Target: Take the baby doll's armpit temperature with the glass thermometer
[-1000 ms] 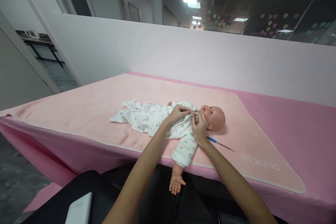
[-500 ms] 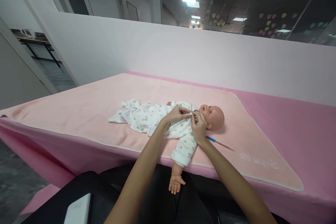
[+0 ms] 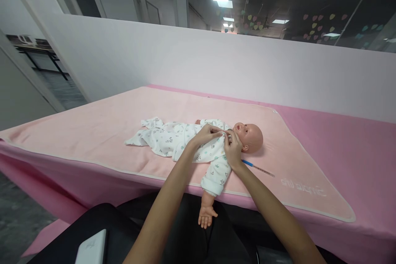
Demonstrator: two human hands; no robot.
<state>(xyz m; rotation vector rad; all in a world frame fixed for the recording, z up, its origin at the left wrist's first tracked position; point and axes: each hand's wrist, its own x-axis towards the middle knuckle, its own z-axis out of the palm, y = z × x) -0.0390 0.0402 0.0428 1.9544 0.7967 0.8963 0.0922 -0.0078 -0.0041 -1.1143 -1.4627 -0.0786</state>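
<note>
A baby doll [image 3: 253, 138] lies on its back with its head to the right. It wears a white patterned romper [image 3: 168, 142], and one of its arms hangs over the near edge. My left hand [image 3: 206, 135] pinches the romper's cloth at the upper chest, fingertips closed. Just below the doll's chin, my right hand [image 3: 233, 147] is closed on the neckline of the same romper. The fingertips of both hands almost meet, and the exact bit of cloth between them is partly hidden. Beside my right wrist lies a thin blue-handled stick [image 3: 258, 168], probably a thermometer.
A peach blanket [image 3: 102, 132] covers much of the pink cloth [image 3: 346, 144] on the table. Behind it rises a white partition [image 3: 198, 57] with dark glass above. A white flat device [image 3: 91, 248] rests on my lap at the lower left.
The view has shifted very slightly. Both hands stay at the romper's neckline, with only small finger movement; the doll lies as before.
</note>
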